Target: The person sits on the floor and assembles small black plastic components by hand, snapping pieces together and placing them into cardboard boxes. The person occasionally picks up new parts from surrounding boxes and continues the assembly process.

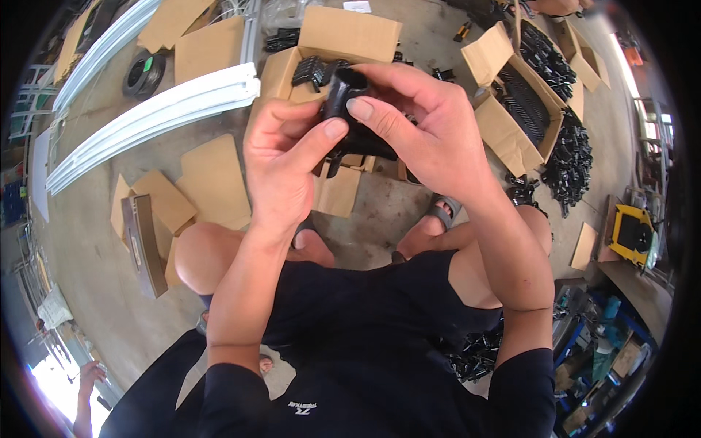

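Observation:
Both my hands are raised in front of me and grip one black plastic tube-shaped fitting (pixel 349 109). My left hand (pixel 281 164) clasps its lower left side, thumb pressed on the front. My right hand (pixel 427 128) wraps it from the right, thumb laid across the top near the round open end. Most of the fitting is hidden behind my fingers. Below the hands are my bare knees and sandalled feet on the concrete floor.
An open cardboard box (pixel 332 51) with black parts stands just beyond my hands. More open boxes of black parts (pixel 529 95) and a loose heap (pixel 569 160) lie right. White curved rails (pixel 146 117), flat cardboard sheets (pixel 212 179) and a tape roll (pixel 144 73) lie left.

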Motion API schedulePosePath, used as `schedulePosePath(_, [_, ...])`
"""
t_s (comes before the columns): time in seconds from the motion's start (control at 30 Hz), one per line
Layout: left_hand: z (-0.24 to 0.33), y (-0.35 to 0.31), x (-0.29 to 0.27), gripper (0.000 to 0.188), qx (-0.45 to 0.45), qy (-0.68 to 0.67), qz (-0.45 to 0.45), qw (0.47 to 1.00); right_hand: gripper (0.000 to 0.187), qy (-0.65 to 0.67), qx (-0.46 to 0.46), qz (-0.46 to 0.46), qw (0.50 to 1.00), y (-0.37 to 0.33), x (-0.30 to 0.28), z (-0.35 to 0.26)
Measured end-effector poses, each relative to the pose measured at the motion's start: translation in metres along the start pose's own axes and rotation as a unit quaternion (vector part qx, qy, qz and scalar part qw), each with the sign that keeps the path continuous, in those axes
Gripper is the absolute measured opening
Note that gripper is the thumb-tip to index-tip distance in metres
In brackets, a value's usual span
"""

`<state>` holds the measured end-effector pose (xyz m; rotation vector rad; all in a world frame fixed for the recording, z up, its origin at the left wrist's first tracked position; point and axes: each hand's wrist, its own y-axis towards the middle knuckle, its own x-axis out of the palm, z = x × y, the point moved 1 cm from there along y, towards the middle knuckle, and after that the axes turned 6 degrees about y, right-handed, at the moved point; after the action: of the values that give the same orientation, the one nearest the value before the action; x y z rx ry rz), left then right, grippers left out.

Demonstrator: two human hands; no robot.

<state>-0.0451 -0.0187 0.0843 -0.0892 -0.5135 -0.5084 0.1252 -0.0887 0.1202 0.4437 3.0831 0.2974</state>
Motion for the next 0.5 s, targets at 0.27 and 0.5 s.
schedulePosePath(0.27, [0.009,0.009,-0.018,0.018,0.030,-0.046,0.006,0.998,0.036,-0.185,0.156,0.103,0.965,0.041,-0.087,0.088])
schedulePosePath(0.5, [0.038,0.021,-0.029,0.018,0.058,-0.033,0.108,0.992,0.025,-0.591,0.175,-0.125,0.778,0.022,-0.100,0.258])
